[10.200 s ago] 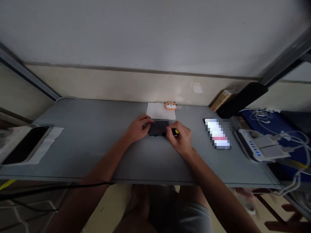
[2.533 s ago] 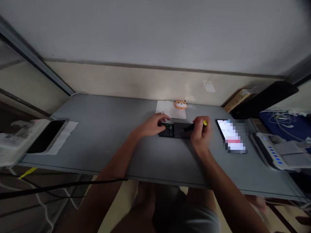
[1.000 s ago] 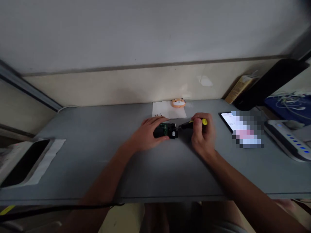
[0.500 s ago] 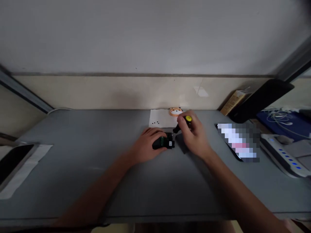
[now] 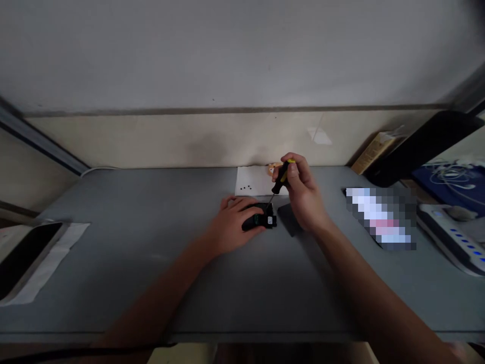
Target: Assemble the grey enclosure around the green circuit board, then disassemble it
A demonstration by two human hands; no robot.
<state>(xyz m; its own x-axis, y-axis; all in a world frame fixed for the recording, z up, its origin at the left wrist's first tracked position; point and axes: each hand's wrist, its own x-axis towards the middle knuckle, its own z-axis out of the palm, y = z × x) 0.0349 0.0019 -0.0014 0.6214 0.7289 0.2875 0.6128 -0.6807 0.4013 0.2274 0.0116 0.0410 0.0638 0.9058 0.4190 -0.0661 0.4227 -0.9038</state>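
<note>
Plain grey tabletop (image 5: 151, 263) shoved up against a pale wall, pretty dim lighting. Dead centre is a small black gadget (image 5: 262, 220) with a bit of green board showing. The left hand (image 5: 231, 227) sits on it, fingers curled over its left end and pinning it flat. The right hand (image 5: 305, 202) has its fingers wrapped tight round a yellow-and-black screwdriver (image 5: 281, 178), tip down on the gadget's right end. Just right of the gadget a dark cover (image 5: 288, 223) lies flat on the tabletop, partly under the right hand. Compared to a second ago, the screwdriver isn't lying sideways anymore: it's steep now, with the handle up behind the gadget, and the right hand has come up with it. Closest thing to a tray here is the white paper (image 5: 252, 181) just behind the gadget, with a few tiny screws (image 5: 245, 188) on it. A phone (image 5: 379, 217) lies well right of the gadget, and another phone (image 5: 26, 253) far left.
</note>
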